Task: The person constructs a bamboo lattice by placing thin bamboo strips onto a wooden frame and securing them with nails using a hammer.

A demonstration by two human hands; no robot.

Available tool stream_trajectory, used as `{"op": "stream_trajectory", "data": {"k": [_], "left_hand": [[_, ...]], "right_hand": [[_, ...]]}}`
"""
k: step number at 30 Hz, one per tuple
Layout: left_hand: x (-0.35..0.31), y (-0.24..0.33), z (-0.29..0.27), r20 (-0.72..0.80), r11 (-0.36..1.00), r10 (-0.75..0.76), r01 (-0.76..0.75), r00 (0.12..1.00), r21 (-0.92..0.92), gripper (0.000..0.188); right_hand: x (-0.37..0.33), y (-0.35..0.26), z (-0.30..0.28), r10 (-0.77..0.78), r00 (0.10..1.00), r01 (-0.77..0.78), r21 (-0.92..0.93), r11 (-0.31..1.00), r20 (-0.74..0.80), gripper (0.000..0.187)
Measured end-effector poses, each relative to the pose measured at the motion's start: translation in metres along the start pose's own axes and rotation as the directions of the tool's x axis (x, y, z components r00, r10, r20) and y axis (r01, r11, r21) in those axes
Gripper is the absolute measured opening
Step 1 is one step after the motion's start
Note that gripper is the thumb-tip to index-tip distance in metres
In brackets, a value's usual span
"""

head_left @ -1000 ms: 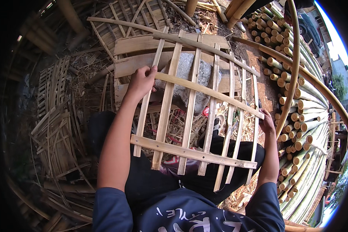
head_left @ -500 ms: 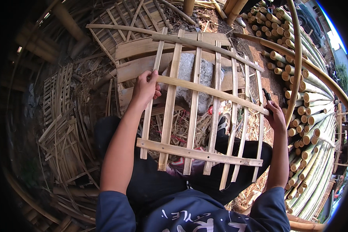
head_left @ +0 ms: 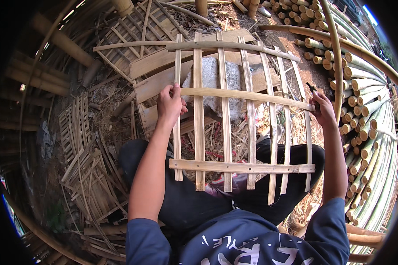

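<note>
A slatted bamboo panel [head_left: 226, 132] hangs in front of me over my legs. Several upright slats are crossed by a far strip [head_left: 239, 46] and a near strip [head_left: 242, 167] with dark nail spots. A paler middle bamboo strip [head_left: 247, 96] lies across the slats. My left hand [head_left: 170, 106] is closed around the left outer slat at this strip's left end. At its right end, my right hand [head_left: 323, 108] pinches the strip, with a slim dark tool [head_left: 311, 87] sticking up from the same hand; its kind is unclear. Behind the slats shows a rough grey stone block [head_left: 211, 84].
Wide wooden boards [head_left: 152, 90] lie under the stone block. Another slatted panel [head_left: 130, 37] rests beyond. Loose bamboo strips [head_left: 90, 176] heap up at left. Cut bamboo poles [head_left: 362, 119] are stacked at right, behind a curved bamboo pole [head_left: 338, 57].
The panel's right side has risen, so its cross strips sit more level. My right hand has moved up with it; both hands keep their hold. The whole view has shifted slightly.
</note>
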State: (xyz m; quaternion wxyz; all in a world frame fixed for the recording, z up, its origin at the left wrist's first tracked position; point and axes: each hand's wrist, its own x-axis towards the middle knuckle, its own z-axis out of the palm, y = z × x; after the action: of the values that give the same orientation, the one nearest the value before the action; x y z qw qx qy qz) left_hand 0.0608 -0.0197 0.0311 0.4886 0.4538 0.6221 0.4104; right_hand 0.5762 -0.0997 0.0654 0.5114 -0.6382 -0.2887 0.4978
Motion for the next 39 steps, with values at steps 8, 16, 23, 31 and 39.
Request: {"op": "stream_trajectory", "data": {"k": [8,16,23,31,39], "left_hand": [[-0.027,0.027,-0.033,-0.036,0.975,0.158,-0.150,0.987,0.162,0.041],[-0.018,0.021,-0.013,-0.089,0.847,0.303,-0.225,0.949,0.481,0.044],[-0.009,0.034,0.014,-0.101,0.743,0.288,-0.156,0.952,0.651,0.049],[0.003,0.030,0.015,-0.077,0.587,0.268,-0.099,0.960,0.803,0.062],[0.013,-0.003,-0.025,-0.067,0.717,0.170,-0.077,0.983,0.693,0.053]], "right_hand": [[-0.052,-0.032,0.020,-0.037,0.990,0.040,0.024,0.999,-0.137,0.013],[-0.050,-0.055,0.014,-0.048,0.991,0.028,-0.158,0.987,-0.125,0.012],[-0.010,-0.016,0.002,0.035,0.975,-0.071,-0.158,0.985,-0.218,0.014],[0.015,0.034,-0.004,-0.018,0.971,-0.032,-0.204,0.978,-0.237,0.014],[0.014,0.049,0.002,-0.049,0.971,0.018,-0.129,0.991,-0.235,0.013]]}}
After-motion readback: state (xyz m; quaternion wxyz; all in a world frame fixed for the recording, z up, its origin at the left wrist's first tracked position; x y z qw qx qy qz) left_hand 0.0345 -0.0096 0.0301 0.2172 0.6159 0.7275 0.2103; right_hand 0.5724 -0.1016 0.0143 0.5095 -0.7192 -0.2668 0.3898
